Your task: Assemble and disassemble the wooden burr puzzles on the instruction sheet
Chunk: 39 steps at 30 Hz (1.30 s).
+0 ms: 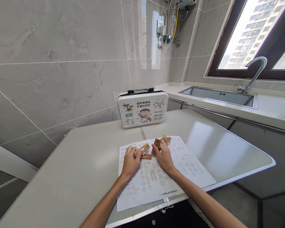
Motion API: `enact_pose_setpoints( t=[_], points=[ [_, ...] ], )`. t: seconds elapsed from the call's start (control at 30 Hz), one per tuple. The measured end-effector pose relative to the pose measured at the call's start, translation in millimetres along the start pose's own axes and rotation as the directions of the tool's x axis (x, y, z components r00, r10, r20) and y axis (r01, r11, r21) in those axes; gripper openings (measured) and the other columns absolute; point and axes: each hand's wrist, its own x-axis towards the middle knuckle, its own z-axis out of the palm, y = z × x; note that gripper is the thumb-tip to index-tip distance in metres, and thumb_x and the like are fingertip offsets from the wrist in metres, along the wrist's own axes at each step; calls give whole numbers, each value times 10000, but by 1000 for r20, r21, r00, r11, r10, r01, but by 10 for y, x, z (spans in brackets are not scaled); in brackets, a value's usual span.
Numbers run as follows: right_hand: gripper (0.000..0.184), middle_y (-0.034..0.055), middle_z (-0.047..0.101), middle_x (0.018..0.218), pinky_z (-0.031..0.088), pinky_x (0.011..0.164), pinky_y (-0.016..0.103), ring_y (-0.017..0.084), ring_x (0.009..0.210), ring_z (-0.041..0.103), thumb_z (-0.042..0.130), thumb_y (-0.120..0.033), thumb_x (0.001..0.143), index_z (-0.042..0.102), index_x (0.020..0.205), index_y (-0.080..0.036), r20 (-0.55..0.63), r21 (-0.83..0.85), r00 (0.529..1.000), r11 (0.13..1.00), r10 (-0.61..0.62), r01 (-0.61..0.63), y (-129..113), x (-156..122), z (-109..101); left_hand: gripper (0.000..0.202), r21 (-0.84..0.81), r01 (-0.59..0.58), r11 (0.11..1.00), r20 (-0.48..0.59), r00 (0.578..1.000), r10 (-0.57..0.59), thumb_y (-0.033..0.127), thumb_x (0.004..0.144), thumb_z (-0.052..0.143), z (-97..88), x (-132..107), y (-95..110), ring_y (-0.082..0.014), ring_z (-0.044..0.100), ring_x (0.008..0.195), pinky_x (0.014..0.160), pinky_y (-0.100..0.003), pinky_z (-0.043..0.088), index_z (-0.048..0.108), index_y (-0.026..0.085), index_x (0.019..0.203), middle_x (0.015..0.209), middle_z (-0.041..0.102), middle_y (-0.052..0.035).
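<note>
In my left hand [131, 162] is a slotted wooden puzzle piece [144, 148], its fingers closed round the near end. A second wooden piece [146, 156] lies just below it, close to the same fingers; whether I touch it I cannot tell. My right hand [165, 155] pinches a darker wooden piece [157, 143] with a hole in it, tilted upright. Behind that hand rests a small interlocked wooden puzzle [166, 138]. Both hands are over a printed instruction sheet [154, 190] covered with small diagrams.
A white carry case [143, 109] with cartoon prints stands at the back of the folding table [90, 167], near the tiled wall. To the right is a counter with a sink [218, 95] and a curved tap [256, 72]. The table's front edge runs close below the sheet.
</note>
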Motion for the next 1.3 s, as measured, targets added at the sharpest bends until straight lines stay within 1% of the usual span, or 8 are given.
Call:
enact_pose_setpoints(
  t=[0.13, 0.2, 0.3, 0.5, 0.8, 1.0, 1.17, 1.3],
  points=[
    [405, -26, 595, 614, 453, 638, 329, 215, 571, 579, 344, -596, 1053, 468, 862, -261, 155, 81, 964, 970, 214, -228, -5, -5, 2, 367, -18, -40, 999, 79, 996, 41, 397, 1045, 423, -45, 31, -29, -245, 570, 1053, 958, -392, 470, 637, 226, 800, 1022, 631, -67],
    [377, -40, 583, 581, 436, 612, 331, 235, 543, 587, 342, -600, 1049, 479, 943, -264, 185, 39, 947, 961, 264, -275, -3, -14, 2, 396, 5, -88, 996, 138, 987, 86, 383, 1048, 414, -63, 33, -47, -248, 548, 1088, 993, -404, 465, 644, 224, 767, 1057, 631, -69],
    [345, 0, 667, 705, 429, 619, 326, 257, 639, 643, 369, -564, 1045, 522, 1050, -255, 195, -66, 951, 971, 238, -229, 18, -18, 3, 401, 64, -167, 984, 196, 969, 152, 387, 1028, 474, -73, 25, -88, -254, 526, 1116, 1024, -423, 462, 636, 219, 702, 1085, 628, -69],
    [285, 47, 737, 915, 456, 727, 323, 249, 839, 687, 433, -448, 1041, 621, 1011, -236, 250, -196, 959, 977, 132, -83, 74, -12, 10, 402, 145, -237, 961, 251, 948, 196, 414, 983, 573, -98, 26, -165, -282, 473, 1219, 1076, -489, 447, 645, 211, 643, 1248, 609, -70],
    [205, 51, 736, 1099, 487, 813, 367, 257, 969, 681, 468, -358, 1030, 625, 1111, -254, 265, -189, 961, 982, 79, -28, 97, -29, 14, 400, 253, -273, 928, 251, 945, 210, 459, 911, 678, -172, 54, -202, -310, 455, 1247, 1054, -523, 448, 656, 206, 603, 1257, 603, -71],
    [211, 62, 714, 1129, 508, 884, 403, 257, 1045, 661, 465, -308, 1037, 633, 1151, -248, 299, -151, 953, 988, 37, 9, 110, -31, 17, 439, 355, -323, 877, 191, 944, 270, 466, 857, 730, -201, 54, -187, -316, 504, 1176, 1001, -524, 462, 552, 198, 558, 1177, 616, -88],
    [291, 81, 669, 1132, 511, 945, 400, 244, 1087, 623, 397, -259, 1067, 653, 1206, -259, 374, -68, 924, 991, -83, 116, 134, -34, 37, 275, 338, -318, 886, 152, 947, 283, 448, 839, 753, -201, 47, -131, -322, 531, 1178, 982, -519, 485, 596, 222, 839, 1187, 619, -101],
    [318, 80, 674, 1134, 502, 967, 424, 250, 1101, 597, 376, -218, 1069, 634, 1250, -262, 425, -46, 894, 983, -141, 176, 125, -39, 39, 515, 181, -404, 897, 299, 891, 341, 481, 820, 796, -184, 36, -100, -323, 483, 1327, 1087, -515, 459, 564, 265, 1226, 1394, 570, -99]
  ],
)
